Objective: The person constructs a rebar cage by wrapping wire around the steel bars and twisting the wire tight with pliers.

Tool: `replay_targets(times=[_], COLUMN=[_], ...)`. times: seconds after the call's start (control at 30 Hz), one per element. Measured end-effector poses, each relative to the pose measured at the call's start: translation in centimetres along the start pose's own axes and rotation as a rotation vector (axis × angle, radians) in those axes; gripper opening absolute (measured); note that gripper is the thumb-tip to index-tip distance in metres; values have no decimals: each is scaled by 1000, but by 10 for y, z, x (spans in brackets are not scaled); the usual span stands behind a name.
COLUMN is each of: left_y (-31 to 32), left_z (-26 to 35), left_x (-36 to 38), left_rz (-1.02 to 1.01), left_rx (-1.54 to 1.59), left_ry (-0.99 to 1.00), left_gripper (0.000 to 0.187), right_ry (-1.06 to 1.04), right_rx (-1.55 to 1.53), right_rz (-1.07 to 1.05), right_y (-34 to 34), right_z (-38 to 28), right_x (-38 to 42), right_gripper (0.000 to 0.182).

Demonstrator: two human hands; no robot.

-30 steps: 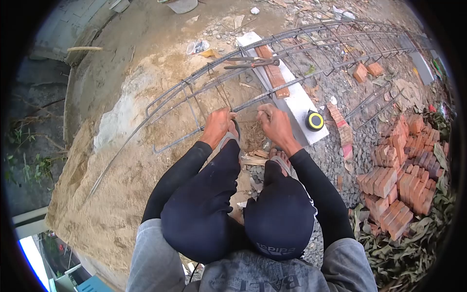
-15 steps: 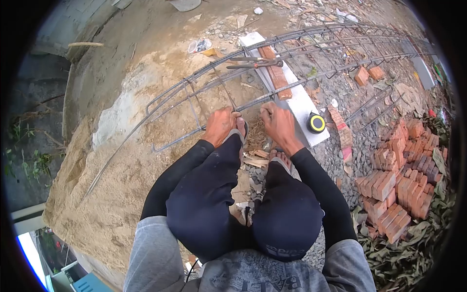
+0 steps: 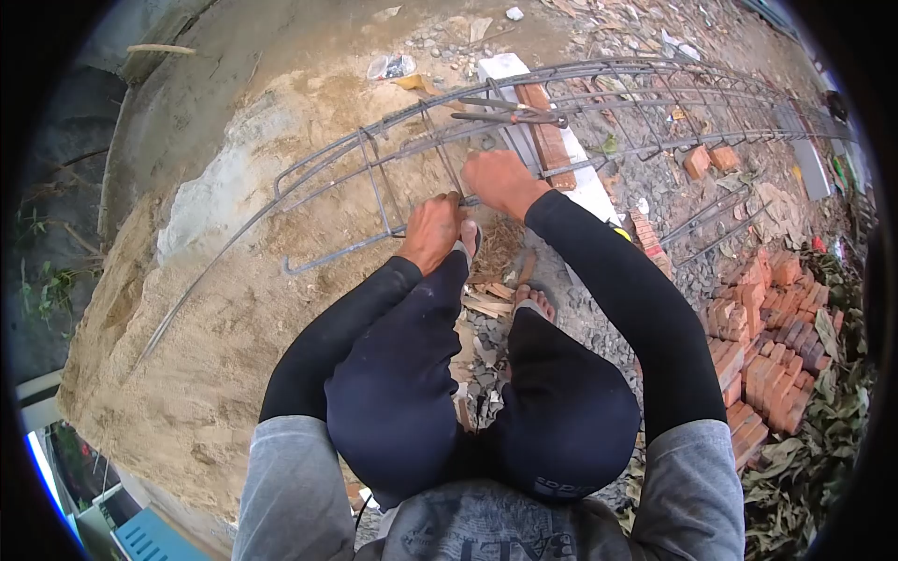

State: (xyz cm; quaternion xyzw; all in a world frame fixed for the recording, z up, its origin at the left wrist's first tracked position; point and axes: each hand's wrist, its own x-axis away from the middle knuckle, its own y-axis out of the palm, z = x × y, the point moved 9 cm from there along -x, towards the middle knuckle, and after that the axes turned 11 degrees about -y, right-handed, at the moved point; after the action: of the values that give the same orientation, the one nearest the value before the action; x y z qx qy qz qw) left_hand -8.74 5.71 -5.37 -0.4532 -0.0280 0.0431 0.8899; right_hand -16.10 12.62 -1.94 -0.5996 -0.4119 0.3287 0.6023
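Note:
A long rebar cage (image 3: 374, 178) of bars and square stirrups runs from the left over the sand toward the upper right. My left hand (image 3: 433, 230) is closed at its lower bar, beside a stirrup; the fingertips pinch something too small to make out. Just above and to the right, my right hand (image 3: 503, 181) is curled closed by the same bar and stirrup, its fingers partly hidden by the back of the hand. Pincers (image 3: 524, 116) lie across the upper bars, their jaws over a brick (image 3: 547, 136) on a white block (image 3: 586, 192).
Stacked red bricks (image 3: 772, 355) stand at the right beside dry leaves (image 3: 795, 491). A sand heap (image 3: 243, 365) is at the left. Loose rods (image 3: 711, 220) lie on the gravel. The yellow edge of a round object (image 3: 620, 231) shows beside my right sleeve.
My right hand has moved up and left, over the bar and closer to my left hand. My right forearm now covers most of the black and yellow round object.

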Motion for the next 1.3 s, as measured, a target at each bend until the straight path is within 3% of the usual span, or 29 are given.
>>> replay_targets(times=[0.1, 0.4, 0.6, 0.8, 0.9, 1.0, 1.3], left_y=[2, -4, 4, -7, -7, -7, 0], left_z=[-2, 4, -7, 1, 1, 2, -4], left_x=[0, 4, -1, 0, -1, -1, -5], left_rz=[-35, 5, -68, -55, -44, -62, -98], left_rx=[3, -35, 18, 119, 102, 81, -34], left_ry=[-10, 34, -114, -81, -55, -84, -30], left_gripper=[22, 24, 29, 20, 19, 18, 20], right_ry=[104, 65, 191, 404, 520, 504, 266], right_rx=[-141, -314, -391, -600, -543, -601, -436], right_rz=[-169, -395, -156, 247, 297, 315, -102], right_y=[17, 38, 48, 28, 17, 23, 35], right_z=[13, 16, 21, 20, 7, 12, 24], right_x=[-5, -23, -13, 25, 50, 54, -5], right_gripper=[18, 31, 28, 22, 20, 20, 24])
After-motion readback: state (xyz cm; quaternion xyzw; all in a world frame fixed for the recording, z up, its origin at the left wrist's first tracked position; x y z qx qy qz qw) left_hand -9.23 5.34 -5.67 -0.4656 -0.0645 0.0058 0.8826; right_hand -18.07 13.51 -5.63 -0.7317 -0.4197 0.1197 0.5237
